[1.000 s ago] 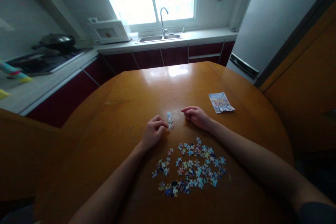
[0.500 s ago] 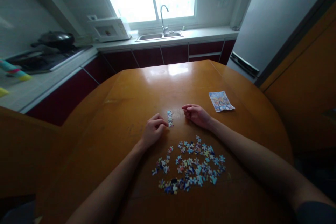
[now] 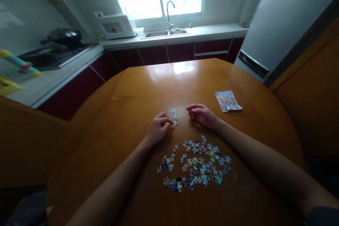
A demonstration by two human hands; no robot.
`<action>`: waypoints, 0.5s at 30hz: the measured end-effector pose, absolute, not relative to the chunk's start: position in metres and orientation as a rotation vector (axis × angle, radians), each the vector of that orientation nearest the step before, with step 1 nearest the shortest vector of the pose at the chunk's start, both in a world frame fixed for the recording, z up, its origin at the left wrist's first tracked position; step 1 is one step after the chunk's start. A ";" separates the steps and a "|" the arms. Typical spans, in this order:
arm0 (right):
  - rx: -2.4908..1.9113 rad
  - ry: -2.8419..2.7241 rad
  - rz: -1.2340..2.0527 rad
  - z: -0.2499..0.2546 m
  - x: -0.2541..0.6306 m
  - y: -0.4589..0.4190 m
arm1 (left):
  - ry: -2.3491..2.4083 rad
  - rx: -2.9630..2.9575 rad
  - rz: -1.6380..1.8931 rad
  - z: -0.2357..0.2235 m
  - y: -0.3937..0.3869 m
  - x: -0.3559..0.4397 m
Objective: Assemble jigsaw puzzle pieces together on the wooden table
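Observation:
A narrow strip of joined jigsaw puzzle pieces [image 3: 175, 116] lies on the wooden table between my hands. My left hand [image 3: 159, 128] rests at its left side, fingers curled, with the fingertips at the strip's lower left edge. To the right of the strip, a small gap away, is my right hand [image 3: 200, 114]. Its fingers are bent inward and closed together; whether a piece is between them is hidden. Nearer to me, loose jigsaw puzzle pieces [image 3: 203, 169] are spread in a wide patch between my forearms, mostly pale blue, white and dark blue.
A creased picture sheet [image 3: 228, 101] lies on the table [image 3: 148, 91] beyond my right hand. Behind the table run a counter with a sink [image 3: 156, 34], a microwave [image 3: 116, 27] and a stove with a black wok [image 3: 63, 37]. A fridge [image 3: 286, 17] stands at the right.
The view has shifted slightly, so everything appears a little further right and higher. My right hand is marginally closer to the strip. My left hand keeps its place beside it.

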State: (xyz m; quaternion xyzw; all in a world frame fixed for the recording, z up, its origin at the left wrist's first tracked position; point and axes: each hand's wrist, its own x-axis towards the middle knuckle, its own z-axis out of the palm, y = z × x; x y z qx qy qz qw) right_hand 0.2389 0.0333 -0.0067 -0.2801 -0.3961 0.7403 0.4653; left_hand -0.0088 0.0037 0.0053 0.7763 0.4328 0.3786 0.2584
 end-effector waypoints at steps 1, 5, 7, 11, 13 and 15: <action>-0.684 -0.979 1.817 -0.007 0.239 0.033 | 1.167 2.107 1.024 0.005 0.004 -0.009; -0.670 -0.992 1.806 -0.008 0.239 0.034 | 1.141 2.103 1.015 0.004 0.004 -0.010; -0.672 -0.995 1.803 -0.008 0.238 0.034 | 1.122 2.103 1.016 0.005 0.004 -0.010; -0.683 -0.997 1.801 -0.008 0.238 0.033 | 1.047 2.130 0.970 0.008 0.001 -0.009; -0.681 -0.989 1.803 -0.008 0.238 0.033 | 1.016 2.144 0.941 0.009 0.001 -0.009; -0.678 -0.988 1.807 -0.008 0.238 0.033 | 1.002 2.149 0.938 0.009 0.000 -0.009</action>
